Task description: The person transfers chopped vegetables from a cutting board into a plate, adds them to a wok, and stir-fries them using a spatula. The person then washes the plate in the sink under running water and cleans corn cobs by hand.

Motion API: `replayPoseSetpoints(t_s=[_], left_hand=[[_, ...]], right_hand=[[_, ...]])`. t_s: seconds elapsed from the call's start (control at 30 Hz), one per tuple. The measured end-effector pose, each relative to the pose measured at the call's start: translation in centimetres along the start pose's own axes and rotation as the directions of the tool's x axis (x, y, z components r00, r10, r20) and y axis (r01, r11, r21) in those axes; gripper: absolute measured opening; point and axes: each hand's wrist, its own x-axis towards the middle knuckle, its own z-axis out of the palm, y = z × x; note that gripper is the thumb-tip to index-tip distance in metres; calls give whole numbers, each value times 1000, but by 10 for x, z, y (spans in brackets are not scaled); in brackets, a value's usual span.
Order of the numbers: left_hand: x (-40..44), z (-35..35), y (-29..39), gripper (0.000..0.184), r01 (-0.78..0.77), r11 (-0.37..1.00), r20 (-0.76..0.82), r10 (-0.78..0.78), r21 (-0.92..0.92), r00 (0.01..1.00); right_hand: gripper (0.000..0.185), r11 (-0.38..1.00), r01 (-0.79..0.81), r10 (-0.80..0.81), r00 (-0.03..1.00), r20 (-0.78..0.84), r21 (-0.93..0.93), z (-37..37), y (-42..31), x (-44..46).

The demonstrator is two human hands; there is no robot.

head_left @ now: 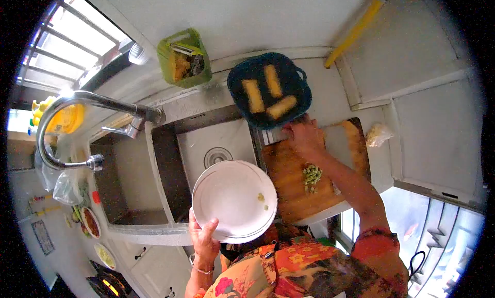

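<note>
My left hand (205, 236) grips the rim of a white plate (232, 200), thumb on top, over the front edge of the sink. A few small pale green bits lie on the plate. My right hand (304, 138) reaches over the back of the wooden cutting board (294, 195), beside the dark blue basket (265, 117); its fingertips are partly hidden and what they touch is unclear. Several yellowish pieces (272, 81) lie in the basket. Chopped green pieces (312, 177) sit on the board, near my right forearm.
A double sink (165, 169) with a curved faucet (93, 94) is at the left. Behind it stands a green container (165, 61). A small plastic bag (379, 135) lies right of the board. Bowls and plates (104, 255) are at the far left.
</note>
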Motion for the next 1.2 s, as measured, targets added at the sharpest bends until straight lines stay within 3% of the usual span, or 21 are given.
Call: replayPoseSetpoints(t_s=[0.1,0.17,0.27,0.3,0.37,0.47,0.53,0.6,0.67,0.7,0.77,0.9,0.97,1.0,1.07,1.2], left_hand=[[1,0,0,49,-20,998,17,19,53,1000],[1,7,-1,48,-2,999,-2,2,39,1000],[11,17,-3,46,31,998,78,-35,60,996],[12,24,-4,45,86,996,107,-89,36,990],[28,21,-24,42,31,994,145,-46,107,988],[45,40,-39,40,84,966,146,-123,246,982],[56,46,-56,38,61,992,250,-87,110,964],[63,53,-64,38,63,994,255,-83,85,963],[65,56,-68,38,71,996,259,-84,58,962],[67,54,-69,37,83,996,270,-89,35,959],[69,52,-69,37,89,996,287,-90,18,954],[73,48,-70,35,80,997,310,-83,23,947],[79,47,-73,34,90,996,301,-92,21,949],[81,48,-74,34,100,994,324,-107,39,940],[85,49,-75,34,109,992,347,-123,59,930],[98,52,-85,38,107,977,389,-173,187,905]], right_hand=[[11,997,-73,73,997,-28,-11,-28,-8,-11],[10,919,-112,166,980,-113,378,-43,1,-30],[11,913,-73,126,986,-107,401,-68,1,-65],[11,912,-76,134,984,-117,402,-67,10,-76],[14,968,52,-15,989,-148,247,-54,31,-97],[20,958,89,-59,991,-117,271,-44,43,-117],[21,969,70,-42,992,-121,238,-44,39,-121],[23,977,52,-25,991,-129,208,-41,35,-117],[24,998,12,-14,999,49,56,-38,32,-111],[24,998,4,-7,999,37,57,-41,28,-106],[22,980,140,-145,989,24,145,-48,20,-100],[19,993,73,-70,997,-39,97,-23,19,-105],[21,972,227,-231,971,67,60,-20,27,-118],[21,972,227,-231,971,65,58,-20,28,-125],[25,906,198,-126,970,-209,374,-21,29,-138],[29,880,145,-27,966,-257,452,-54,24,-153]])
